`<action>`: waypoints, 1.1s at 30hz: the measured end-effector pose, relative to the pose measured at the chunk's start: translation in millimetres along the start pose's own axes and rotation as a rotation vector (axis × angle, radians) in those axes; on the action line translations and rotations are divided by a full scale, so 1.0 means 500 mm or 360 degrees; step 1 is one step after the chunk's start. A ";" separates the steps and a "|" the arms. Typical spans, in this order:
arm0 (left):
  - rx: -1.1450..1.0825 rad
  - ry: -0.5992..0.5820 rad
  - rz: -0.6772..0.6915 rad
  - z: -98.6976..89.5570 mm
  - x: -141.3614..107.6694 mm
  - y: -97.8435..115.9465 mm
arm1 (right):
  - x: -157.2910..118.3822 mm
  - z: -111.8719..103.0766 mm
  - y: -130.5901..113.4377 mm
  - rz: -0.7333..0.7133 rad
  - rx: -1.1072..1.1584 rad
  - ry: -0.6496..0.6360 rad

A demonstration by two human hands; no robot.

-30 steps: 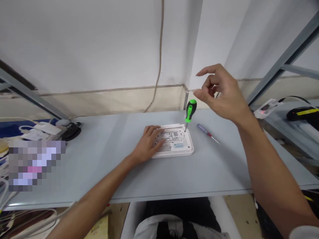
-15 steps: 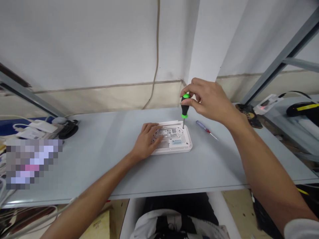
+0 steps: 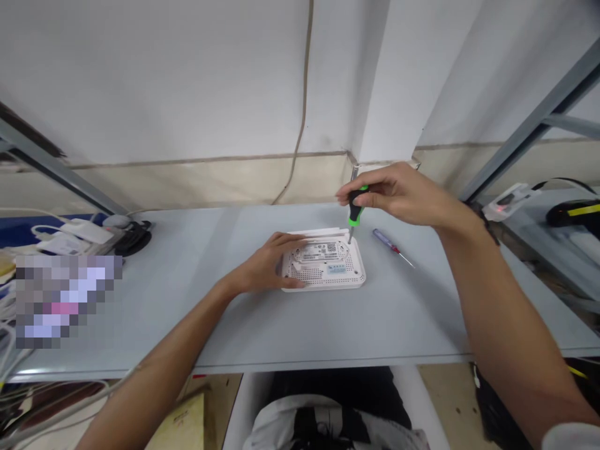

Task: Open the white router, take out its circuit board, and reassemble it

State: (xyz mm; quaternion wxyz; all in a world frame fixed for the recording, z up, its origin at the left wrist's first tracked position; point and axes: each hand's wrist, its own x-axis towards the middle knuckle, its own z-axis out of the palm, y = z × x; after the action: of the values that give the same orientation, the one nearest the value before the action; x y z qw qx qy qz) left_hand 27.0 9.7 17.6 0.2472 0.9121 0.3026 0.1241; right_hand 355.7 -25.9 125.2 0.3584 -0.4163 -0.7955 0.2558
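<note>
A white router [image 3: 312, 273] lies underside up on the desk, its printed label, small blue sticker and vent holes showing. My left hand [image 3: 267, 264] grips its left end, thumb along the near edge and fingers over the far side. In my right hand [image 3: 398, 195] is a black and green screwdriver [image 3: 355, 212], held by the handle between thumb and fingers. Its shaft points down, slightly tilted, with the tip at the router's far right corner. To the right of the router rests a second, thin screwdriver [image 3: 385, 239] with a clear purplish handle, touched by neither hand.
White adapters and cables [image 3: 77, 236] crowd the desk's left end, beside a pixelated patch. Metal shelf posts [image 3: 520, 128] rise at both sides. A cable [image 3: 304, 94] hangs down the wall behind. At right sits a white device with a red light [image 3: 506, 201].
My left hand has gone from lying flat over the router to gripping its left end by the edges. My right fingers have stretched out along the screwdriver handle, which now leans more.
</note>
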 end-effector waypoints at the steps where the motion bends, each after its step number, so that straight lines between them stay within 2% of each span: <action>1: 0.0022 0.0048 -0.0010 0.006 0.001 0.003 | 0.002 0.013 -0.006 0.0021 -0.0088 0.0085; 5: 0.0126 0.0261 0.0022 0.039 0.010 0.018 | 0.008 0.062 -0.030 0.0120 -0.0574 0.0425; 8: 0.0153 0.0377 0.0061 0.057 0.016 0.020 | 0.006 0.065 -0.033 0.0169 -0.0680 0.0479; 10: 0.0127 0.0370 0.0073 0.060 0.019 0.015 | 0.003 0.044 -0.023 0.0149 -0.0460 0.0367; 14: 0.0038 0.0296 0.0111 0.052 0.021 0.001 | -0.006 -0.008 0.010 0.0124 0.0226 -0.0030; 16: 0.0025 0.0294 0.0132 0.052 0.021 0.001 | -0.006 -0.017 0.021 0.0134 0.0367 -0.0082; 19: 0.0109 0.0392 0.0116 0.070 0.025 0.014 | 0.000 0.001 0.020 0.0160 0.0243 0.0148; 22: 0.0228 0.0511 0.0072 0.090 0.039 0.031 | 0.010 0.032 0.011 0.0209 -0.0247 0.0537; 24: 0.0293 0.0473 0.0036 0.090 0.056 0.034 | 0.015 0.046 0.010 0.0237 -0.0548 0.0665; 28: 0.0259 0.0180 0.0057 0.049 0.085 0.015 | 0.021 0.047 0.031 0.0208 -0.0822 0.0647; 31: 0.0057 0.0023 0.0119 0.019 0.086 -0.010 | 0.018 0.026 0.052 0.0159 -0.0599 0.0495; 33: -0.0084 0.0018 0.0145 0.013 0.079 -0.022 | 0.012 0.007 0.060 0.0148 -0.0313 0.0336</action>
State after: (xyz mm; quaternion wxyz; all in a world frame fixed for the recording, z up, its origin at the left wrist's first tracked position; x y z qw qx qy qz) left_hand 54.8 39.2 9.2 0.2636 0.9174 0.2587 0.1484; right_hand 364.8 -5.4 103.9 0.3852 -0.5104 -0.7545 0.1478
